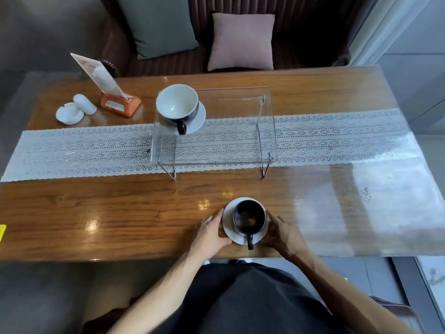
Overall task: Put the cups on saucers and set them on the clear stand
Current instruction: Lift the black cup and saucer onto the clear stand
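Your black cup (249, 219) sits upright on a white saucer (228, 231) at the near edge of the tabletop (120, 213), its handle pointing back toward you. Your left hand (212, 231) cups the saucer's left rim, fingers curved against it and thumb at the near edge. Your right hand (281, 233) does the same on the right rim, fingers wrapped around the saucer's side. Both hands grip the saucer; whether it is lifted off the wood or resting on it, you cannot tell.

Beyond the saucer stands the clear stand (216, 150) on thin metal legs, straddling a white lace runner (84, 150) that crosses the tabletop. On the stand's far left corner rests a second saucer (198, 119) carrying a cup with a white inside (177, 103), dark outside, handle also toward you. The rest of the stand's top is bare.

Left of the stand, past the runner, are an orange menu holder (120, 104), a white ashtray (69, 113) and a small white shaker (84, 104). Behind the tabletop a bench holds a green cushion (156, 22) and a pink cushion (242, 42).
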